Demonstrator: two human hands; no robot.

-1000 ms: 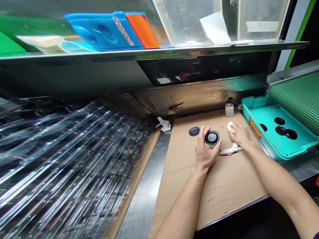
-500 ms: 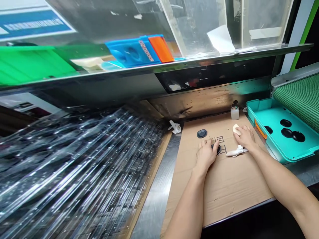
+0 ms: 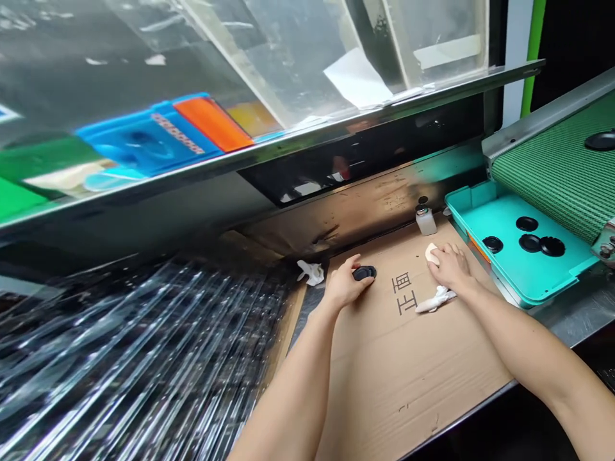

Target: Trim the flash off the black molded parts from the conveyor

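In the head view, the left hand (image 3: 343,282) is curling narrowly around a black round part (image 3: 364,273), near the far left corner of the cardboard sheet (image 3: 423,371); whether the part is resting on the sheet, I cannot tell. The right hand (image 3: 448,265) is pinching a cream pad (image 3: 431,253) near the sheet's right edge. A crumpled white piece (image 3: 432,301) is lying by the right wrist. A bottle (image 3: 426,222) is standing at the far edge, toward its right corner. Beyond the right edge, a teal tray (image 3: 519,282) is holding black discs (image 3: 527,223).
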